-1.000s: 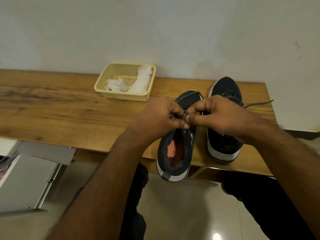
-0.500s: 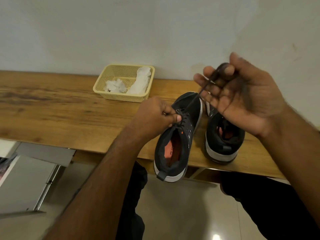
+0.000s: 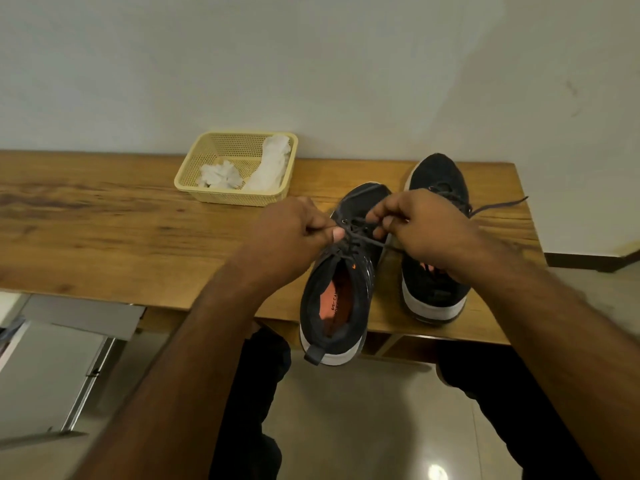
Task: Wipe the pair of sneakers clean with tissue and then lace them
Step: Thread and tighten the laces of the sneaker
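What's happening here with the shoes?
A person is lacing a pair of dark sneakers on a wooden table. Both hands work on the nearer sneaker: the left hand and the right hand each pinch its lace over the eyelets. The other sneaker sits just beside it, one lace end trailing loose. Crumpled tissue lies in a yellow basket further back.

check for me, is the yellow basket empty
No, the yellow basket holds two wads of white tissue.
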